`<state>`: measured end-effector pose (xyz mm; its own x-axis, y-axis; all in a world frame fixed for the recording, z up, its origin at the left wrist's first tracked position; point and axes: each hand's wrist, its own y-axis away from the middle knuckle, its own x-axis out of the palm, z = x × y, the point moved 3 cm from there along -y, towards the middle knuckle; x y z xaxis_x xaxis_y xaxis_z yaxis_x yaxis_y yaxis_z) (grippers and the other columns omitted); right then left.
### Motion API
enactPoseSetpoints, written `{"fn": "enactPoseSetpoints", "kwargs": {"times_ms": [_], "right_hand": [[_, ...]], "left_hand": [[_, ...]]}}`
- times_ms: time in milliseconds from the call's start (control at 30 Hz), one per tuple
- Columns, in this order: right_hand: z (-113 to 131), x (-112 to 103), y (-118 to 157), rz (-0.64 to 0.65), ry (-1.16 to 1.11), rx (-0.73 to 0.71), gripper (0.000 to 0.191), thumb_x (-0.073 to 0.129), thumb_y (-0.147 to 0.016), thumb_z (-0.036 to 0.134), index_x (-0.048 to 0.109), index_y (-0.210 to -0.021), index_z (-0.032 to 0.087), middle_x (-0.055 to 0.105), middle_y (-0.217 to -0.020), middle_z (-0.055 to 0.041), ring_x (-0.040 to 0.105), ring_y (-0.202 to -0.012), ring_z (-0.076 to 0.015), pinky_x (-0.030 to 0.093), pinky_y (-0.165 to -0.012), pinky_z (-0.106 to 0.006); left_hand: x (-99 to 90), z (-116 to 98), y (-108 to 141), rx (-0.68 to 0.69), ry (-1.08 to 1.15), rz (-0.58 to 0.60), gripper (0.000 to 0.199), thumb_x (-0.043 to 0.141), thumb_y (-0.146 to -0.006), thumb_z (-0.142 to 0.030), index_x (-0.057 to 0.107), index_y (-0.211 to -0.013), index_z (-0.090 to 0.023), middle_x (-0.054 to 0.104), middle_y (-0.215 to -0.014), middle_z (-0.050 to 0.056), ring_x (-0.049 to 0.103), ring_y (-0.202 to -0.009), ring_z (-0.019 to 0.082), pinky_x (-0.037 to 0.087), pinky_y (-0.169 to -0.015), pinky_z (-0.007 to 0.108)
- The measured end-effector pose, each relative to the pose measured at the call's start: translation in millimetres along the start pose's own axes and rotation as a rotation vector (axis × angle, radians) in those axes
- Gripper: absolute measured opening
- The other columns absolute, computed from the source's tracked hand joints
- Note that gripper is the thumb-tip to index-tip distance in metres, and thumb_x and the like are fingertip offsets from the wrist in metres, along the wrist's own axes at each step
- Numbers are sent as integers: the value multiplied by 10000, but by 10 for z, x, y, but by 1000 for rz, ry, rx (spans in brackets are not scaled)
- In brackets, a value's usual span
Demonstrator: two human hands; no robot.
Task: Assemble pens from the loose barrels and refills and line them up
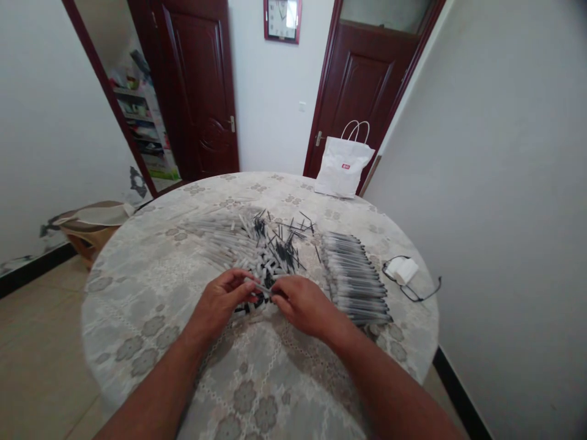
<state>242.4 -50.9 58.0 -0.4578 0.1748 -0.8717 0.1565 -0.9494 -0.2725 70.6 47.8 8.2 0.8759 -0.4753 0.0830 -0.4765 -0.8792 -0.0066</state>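
Thin pale tube (262,288) sits near center of frame, just above a loose heap, held roughly crosswise between both hands. Left hand (219,302): thumb and index fingers (242,293) pinch its left part, other fingers curled. Right hand (302,304): fingers (280,295) bent and pressed together at its right end; exact contact partly hidden. Tube looks light and stiff, likely smooth plastic, so probably a bit slippery and apt to roll; hard side pressure mid-length might bend or crack it. Best hold is a light thumb-and-index pinch close to each end, kept in line with its length. Around the hands on the round bench (132,305), which has a patterned cloth: small black and white pieces (267,264) piled right by the fingertips, clear tubes (217,237) spread toward left of center, thin black sticks (285,252) scattered just above. Pens (356,275) lie side by side in a stacked row right of center, near the right hand. Glasses (415,298) with a white wad (402,269) at right; white paper bag (343,168) stands upright at upper right.
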Motion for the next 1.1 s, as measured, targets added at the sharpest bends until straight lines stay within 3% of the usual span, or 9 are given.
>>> {"fn": "enactPoseSetpoints", "kwargs": {"times_ms": [100, 167, 267, 333, 400, 567, 867, 967, 1100], "right_hand": [[-78, -213, 29, 76, 171, -6, 23, 659, -915, 223, 681, -920, 217, 713, -880, -43, 635, -827, -187, 411, -702, -271], [-272, -442, 10, 37, 257, 16, 50, 645, -918, 198, 688, -911, 220, 706, -880, -50, 628, -850, -189, 418, -727, -273], [-791, -823, -75, -80, 391, 129, 105, 607, -942, 197, 712, -953, 206, 699, -939, -79, 629, -921, -201, 437, -800, -286], [-1222, -1017, -135, -96, 522, 302, 141, 601, -946, 216, 728, -999, 188, 694, -967, -106, 635, -922, -213, 439, -794, -296], [-1612, -1126, -174, -40, 649, 480, 203, 555, -974, 232, 738, -1051, 189, 686, -1042, -131, 646, -944, -219, 442, -781, -297], [-2088, -1109, -252, 31, 701, 566, 242, 537, -972, 207, 748, -1071, 143, 669, -1100, -179, 659, -987, -241, 457, -795, -304], [-2126, -989, -319, 126, 747, 637, 350, 423, -985, 128, 697, -1198, 171, 641, -1188, -166, 648, -1084, -250, 477, -866, -314], [-1938, -996, -282, 129, 751, 620, 361, 396, -1010, 166, 676, -1237, 180, 639, -1199, -166, 639, -1097, -254, 473, -862, -319], [-1442, -909, -215, 145, 716, 520, 323, 415, -1029, 258, 691, -1184, 193, 676, -1143, -141, 649, -1057, -253, 451, -835, -318]], "left_hand": [[5, -17, 10, 5, -106, 37, 319, 781, -781, -472, 720, -928, -195, 763, -833, 83, 724, -736, 243, 595, -695, 353], [-30, -31, 6, 24, -183, 0, 312, 742, -806, -500, 721, -897, -203, 757, -800, 75, 711, -717, 240, 573, -664, 334], [-133, -43, -7, 84, -401, -125, 286, 678, -849, -505, 718, -859, -222, 730, -738, 43, 673, -663, 219, 514, -626, 298], [-192, -43, -15, 155, -579, -187, 254, 655, -862, -481, 714, -861, -234, 725, -750, 30, 667, -684, 219, 488, -648, 296], [-218, -29, -21, 231, -734, -191, 219, 627, -874, -445, 709, -892, -243, 730, -798, 25, 670, -727, 222, 477, -692, 301], [-206, 69, -24, 286, -1021, -72, 196, 528, -903, -350, 668, -993, -247, 720, -898, 32, 659, -789, 221, 469, -754, 319], [-245, 114, -18, 266, -1182, -31, 235, 455, -919, -295, 630, -1049, -208, 697, -1033, 66, 658, -933, 232, 471, -827, 335], [-264, 92, -24, 233, -1187, -90, 233, 453, -925, -296, 631, -1049, -208, 709, -1028, 68, 667, -939, 230, 473, -831, 325], [-325, 79, -20, 160, -1193, -186, 263, 444, -927, -253, 638, -1098, -204, 722, -1065, 82, 672, -975, 239, 478, -862, 335]]}}
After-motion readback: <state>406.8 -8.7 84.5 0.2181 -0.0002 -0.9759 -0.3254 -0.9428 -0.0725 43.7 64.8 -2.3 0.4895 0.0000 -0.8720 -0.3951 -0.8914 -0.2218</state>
